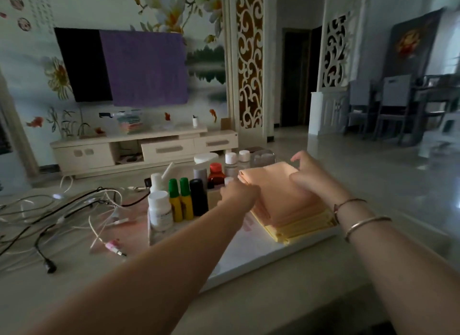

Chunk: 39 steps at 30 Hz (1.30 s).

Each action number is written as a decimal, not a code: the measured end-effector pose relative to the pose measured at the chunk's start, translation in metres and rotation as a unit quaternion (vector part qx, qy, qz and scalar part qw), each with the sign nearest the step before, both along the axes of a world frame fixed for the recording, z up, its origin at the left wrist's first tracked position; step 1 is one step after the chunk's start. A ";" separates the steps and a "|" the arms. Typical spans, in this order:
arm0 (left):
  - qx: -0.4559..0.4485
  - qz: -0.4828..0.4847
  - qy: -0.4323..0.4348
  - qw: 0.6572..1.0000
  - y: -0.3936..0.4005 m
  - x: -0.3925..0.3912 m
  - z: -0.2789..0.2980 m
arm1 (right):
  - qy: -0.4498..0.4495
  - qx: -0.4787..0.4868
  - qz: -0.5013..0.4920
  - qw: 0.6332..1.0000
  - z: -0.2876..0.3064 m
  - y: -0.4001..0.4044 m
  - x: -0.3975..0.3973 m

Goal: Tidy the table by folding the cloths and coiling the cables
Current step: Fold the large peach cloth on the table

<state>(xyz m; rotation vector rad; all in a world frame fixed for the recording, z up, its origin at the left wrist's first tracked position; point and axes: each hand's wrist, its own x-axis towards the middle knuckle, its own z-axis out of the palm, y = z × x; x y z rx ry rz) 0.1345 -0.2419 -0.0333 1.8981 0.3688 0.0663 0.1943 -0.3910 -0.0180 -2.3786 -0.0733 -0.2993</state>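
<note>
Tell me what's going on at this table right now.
A person is working on a stack of folded cloths, peach ones on top of yellow. The right hand rests on the top cloth and the left hand is at the stack's left edge. The cables lie tangled and uncoiled to the left, beside a cluster of bottles.

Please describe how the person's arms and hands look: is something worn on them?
Both forearms are bare, with no sleeves in view. The right wrist carries a thin dark cord bracelet and a plain metal bangle. The left hand and right hand wear no gloves.
</note>
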 end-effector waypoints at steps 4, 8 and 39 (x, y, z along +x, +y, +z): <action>-0.153 -0.007 -0.005 0.988 -0.011 -0.003 -0.009 | -0.160 -0.288 -0.041 0.943 -0.010 0.013 -0.007; -0.353 -0.026 -0.012 0.935 -0.023 -0.012 -0.006 | -0.188 -0.208 0.068 0.957 -0.012 0.023 -0.008; -0.030 0.106 -0.254 0.961 0.267 -0.181 0.007 | -0.176 -0.030 0.358 0.916 0.004 0.242 -0.147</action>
